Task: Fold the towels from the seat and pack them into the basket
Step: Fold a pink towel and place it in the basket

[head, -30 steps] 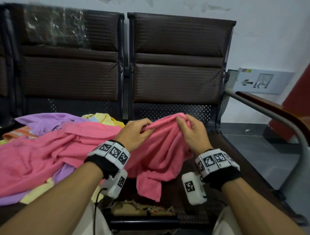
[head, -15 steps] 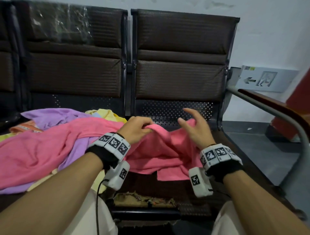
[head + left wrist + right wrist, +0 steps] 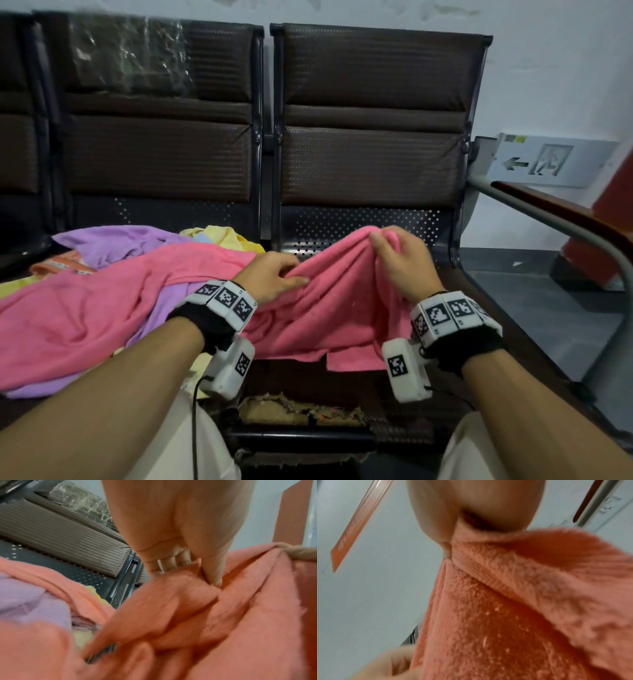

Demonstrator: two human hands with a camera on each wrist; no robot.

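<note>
Pink terry, a pink towel [image 3: 329, 308], spread across the near part of the right-hand brown seat [image 3: 507, 318], one end trailing left over the heap on the neighbouring seat. Lifted at its far edge by both hands. Left hand [image 3: 270, 277] curled on a fold near the middle, thumb and fingertips pinching the cloth, index finger lying along it toward the right; confirmed from the left wrist view, fingers [image 3: 169, 562] bunched over a gathered ridge. Right hand [image 3: 400, 260] raised a little higher and farther, thumb and fingers pressed together on a bunched corner, the towel hanging down from that grip toward the seat front. Same pinch in the right wrist view, hemmed edge [image 3: 471, 566] emerging just below the thumb.

On the left seat, under and beside the pink towel: a purple towel [image 3: 113, 243], a yellow towel [image 3: 222, 236] at the far side, an orange cloth [image 3: 65, 263] at far left. Worn, torn padding [image 3: 301, 411] at the near edge of the right seat. Grey armrest rail [image 3: 548, 219] at far right. No basket in sight.
</note>
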